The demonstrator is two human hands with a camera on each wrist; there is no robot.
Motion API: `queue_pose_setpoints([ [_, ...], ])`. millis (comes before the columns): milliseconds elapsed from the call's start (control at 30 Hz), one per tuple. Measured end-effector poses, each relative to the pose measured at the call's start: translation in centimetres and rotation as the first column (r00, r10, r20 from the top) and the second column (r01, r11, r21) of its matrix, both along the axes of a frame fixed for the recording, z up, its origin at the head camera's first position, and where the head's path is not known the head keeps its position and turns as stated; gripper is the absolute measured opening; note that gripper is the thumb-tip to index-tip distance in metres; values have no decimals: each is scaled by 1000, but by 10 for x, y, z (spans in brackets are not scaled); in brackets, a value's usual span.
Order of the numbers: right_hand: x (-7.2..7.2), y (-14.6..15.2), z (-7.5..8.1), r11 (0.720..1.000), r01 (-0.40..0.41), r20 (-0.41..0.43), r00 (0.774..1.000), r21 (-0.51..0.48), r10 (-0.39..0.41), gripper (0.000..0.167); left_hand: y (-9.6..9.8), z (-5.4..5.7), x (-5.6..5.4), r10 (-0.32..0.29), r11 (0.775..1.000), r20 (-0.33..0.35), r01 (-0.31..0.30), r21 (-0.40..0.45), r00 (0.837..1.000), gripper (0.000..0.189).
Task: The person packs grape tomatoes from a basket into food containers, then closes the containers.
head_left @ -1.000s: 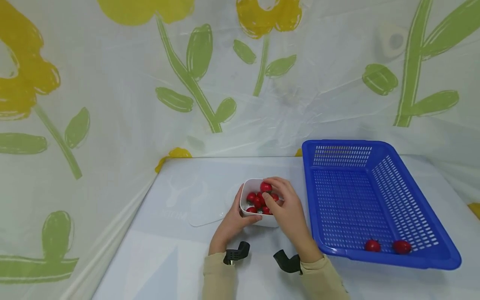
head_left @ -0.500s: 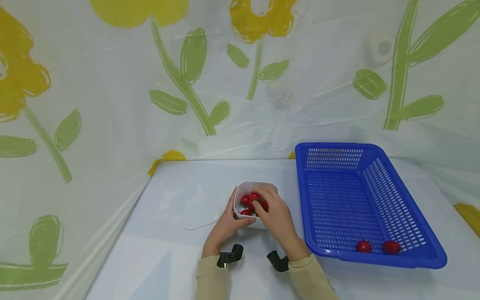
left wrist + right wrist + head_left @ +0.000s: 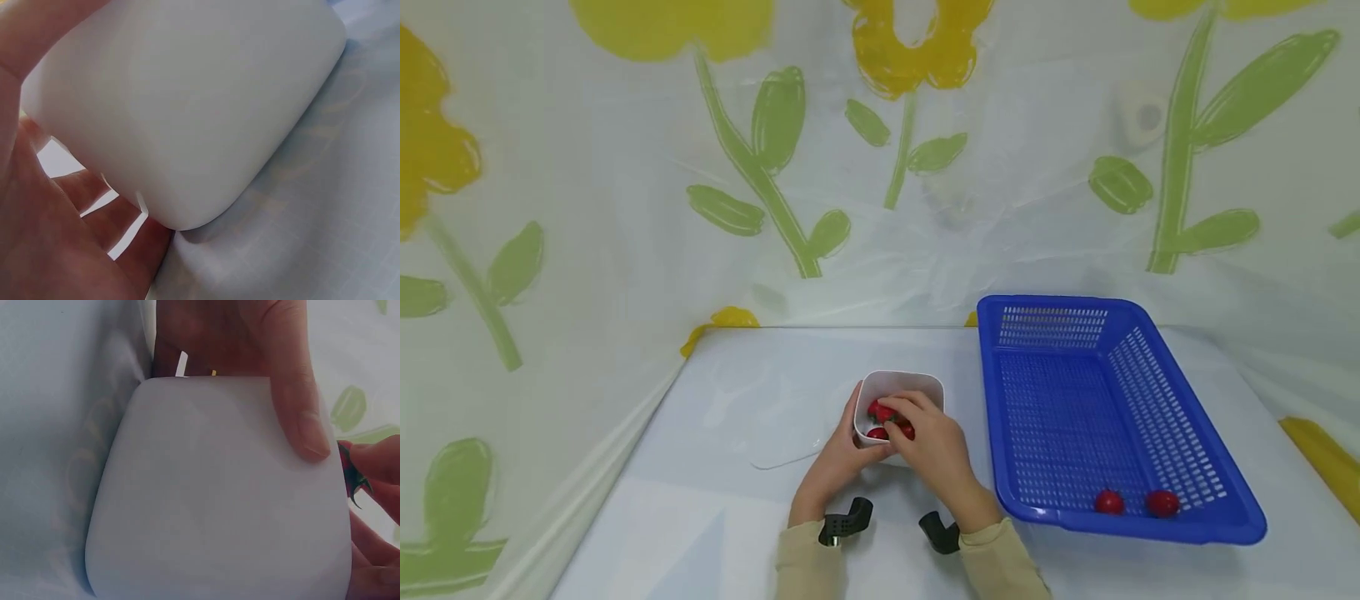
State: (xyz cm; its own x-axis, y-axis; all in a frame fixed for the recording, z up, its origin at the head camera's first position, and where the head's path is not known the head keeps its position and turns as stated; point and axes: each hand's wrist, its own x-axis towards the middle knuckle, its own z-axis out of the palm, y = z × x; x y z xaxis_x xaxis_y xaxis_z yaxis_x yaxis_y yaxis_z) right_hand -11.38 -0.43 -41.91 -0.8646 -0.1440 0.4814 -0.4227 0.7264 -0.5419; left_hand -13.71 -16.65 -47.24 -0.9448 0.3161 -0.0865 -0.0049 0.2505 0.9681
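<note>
A small white plastic box (image 3: 908, 382) with several red cherry tomatoes (image 3: 877, 433) in it sits on the table. My left hand (image 3: 833, 471) grips its left side, fingers around the wall and thumb on the near side; in the left wrist view the box (image 3: 206, 112) fills most of the picture. My right hand (image 3: 942, 454) reaches over the near right rim, pinching a cherry tomato (image 3: 882, 412) between thumb and fingertips inside the box. In the right wrist view a bit of red tomato with green sepals (image 3: 355, 477) shows beside the fingers, past the box edge.
To the right stands a blue slotted plastic basket (image 3: 1150, 527). Two tomatoes, one round (image 3: 1108, 502) and one longer (image 3: 1162, 503), lie at its near end. A thin clear sheet (image 3: 784, 463) lies left of the box. A flower-print curtain (image 3: 1015, 208) hangs behind the table.
My right hand has moved left and down into the box with the tomato. My left hand keeps its grip. The whole head view has shifted, so the basket appears further left.
</note>
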Motion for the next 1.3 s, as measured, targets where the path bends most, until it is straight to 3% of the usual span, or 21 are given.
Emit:
queue_pose_setpoints([
  [133,0,-2,-1,999,-5,-34,999,37,6,29,-2,-3,0,0,1000,-39,1,22,999,96],
  [267,1,-2,-3,998,21,-50,999,65,-18,28,0,0,0,-19,999,-24,20,45,1000,95],
  [467,1,-4,-5,994,54,-44,998,93,-50,27,1,20,5,-41,999,14,41,20,999,95],
  [633,3,-4,-1,990,55,-11,998,133,-54,28,4,31,7,-46,999,0,46,-14,999,96],
  [800,4,-5,0,986,40,-14,999,165,-38,30,2,29,7,-48,999,-10,48,9,999,95],
  [1100,2,-3,-1,987,-7,-64,998,162,18,28,0,1,-4,-18,1000,-45,18,10,999,95],
  [1300,4,0,-2,989,-17,-14,1000,147,20,30,4,19,5,-49,998,3,48,44,999,95],
])
